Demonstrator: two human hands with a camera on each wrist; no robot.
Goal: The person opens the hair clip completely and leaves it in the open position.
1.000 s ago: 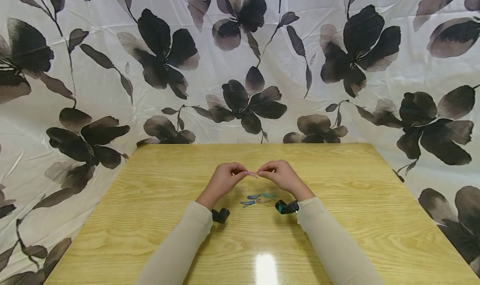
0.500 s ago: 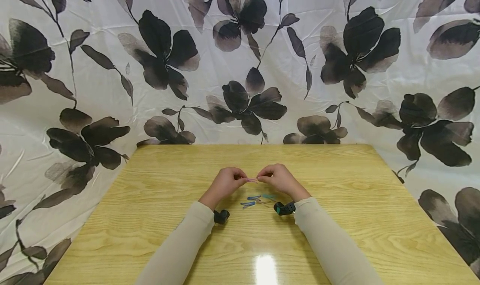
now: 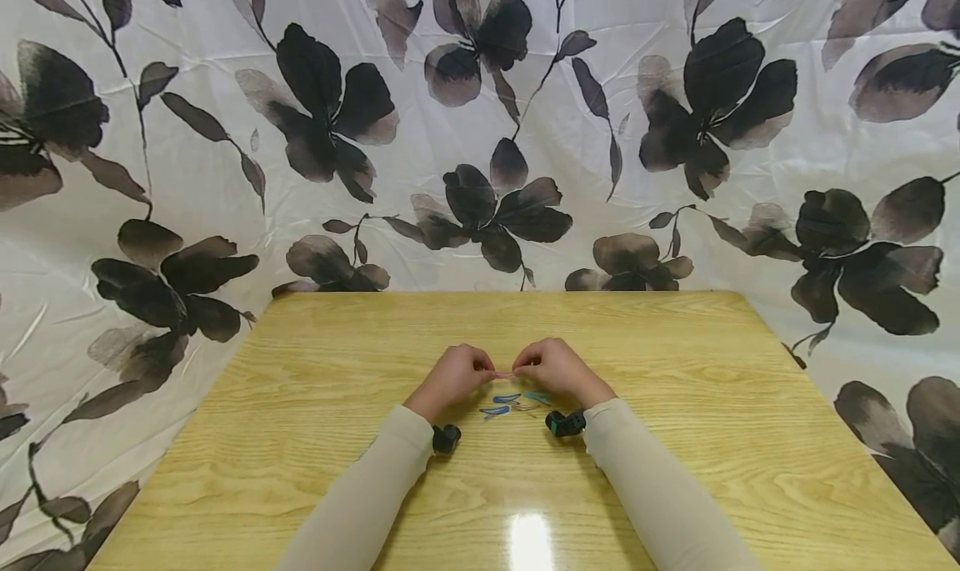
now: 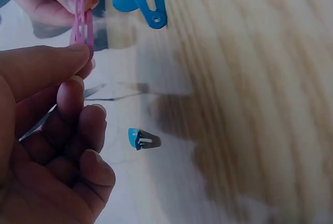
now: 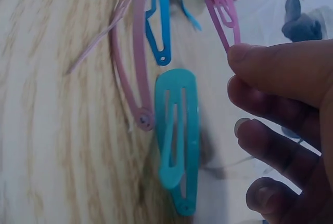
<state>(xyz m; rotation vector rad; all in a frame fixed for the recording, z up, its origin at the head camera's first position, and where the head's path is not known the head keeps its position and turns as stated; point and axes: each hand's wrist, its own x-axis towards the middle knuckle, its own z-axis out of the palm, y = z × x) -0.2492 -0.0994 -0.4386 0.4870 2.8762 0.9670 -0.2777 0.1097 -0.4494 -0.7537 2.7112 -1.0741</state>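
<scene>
A pink snap hair clip (image 3: 503,375) is held just above the table between both hands. My left hand (image 3: 455,377) pinches one end of it between thumb and forefinger, and my right hand (image 3: 558,369) pinches the other end. In the left wrist view the pink clip (image 4: 82,26) stands nearly edge-on. The right wrist view shows the pink clip's (image 5: 225,18) slotted middle. Nearer the body lie other snap clips: blue ones (image 3: 495,410), a teal one (image 5: 177,141) with its tongue raised, and a dusty pink one (image 5: 139,42), bent apart.
A wood-grain table (image 3: 337,346) carries everything. Black wrist cameras (image 3: 446,438) hang under both wrists near the clips. A floral cloth (image 3: 480,137) rises behind the table's far edge and along both sides.
Both hands have come down a little and nearer the body, carrying the pink clip with them towards the loose clips. Those clips stay where they were.
</scene>
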